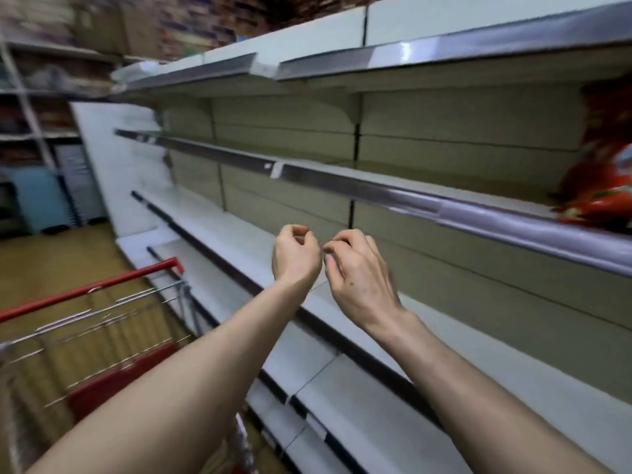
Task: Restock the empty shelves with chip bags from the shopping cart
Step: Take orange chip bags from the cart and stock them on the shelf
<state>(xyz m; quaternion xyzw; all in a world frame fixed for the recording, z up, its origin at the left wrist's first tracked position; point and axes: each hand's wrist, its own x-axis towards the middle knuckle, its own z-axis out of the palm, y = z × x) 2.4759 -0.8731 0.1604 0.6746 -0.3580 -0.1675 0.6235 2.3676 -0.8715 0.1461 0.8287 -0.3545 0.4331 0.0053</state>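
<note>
At about 8 o'clock the shopping cart (85,290) is seen, its red handle bar and wire rim slanting toward the shelving, with a strip of yellowish floor (51,261) left open beside it; a red mass inside the wire basket is too smeared to be identified. Behind it, at 10 o'clock, distant racks (34,97) are blurred beyond reading. The lower shelf (239,241) runs from 9 o'clock down toward 5 o'clock, its dark front edge passing beneath both forearms, and a bare white board is offered along its length. Just below centre the left hand (295,258) is raised with the wrist bent and the fingers curled inward toward the palm, nothing being seen in its grasp. Just beside it, at its 3 o'clock and almost touching, the right hand (359,278) is held back-up, fingers likewise curled under with the fingertips near the thumb (a thin thread-like line between the two wrists cannot be made out). Above them the middle shelf (342,181) shows a shiny price rail and open depth behind it. At 3 o'clock on that shelf the red chip bags (595,196) are stacked, cut off by the frame edge and blurred.
</note>
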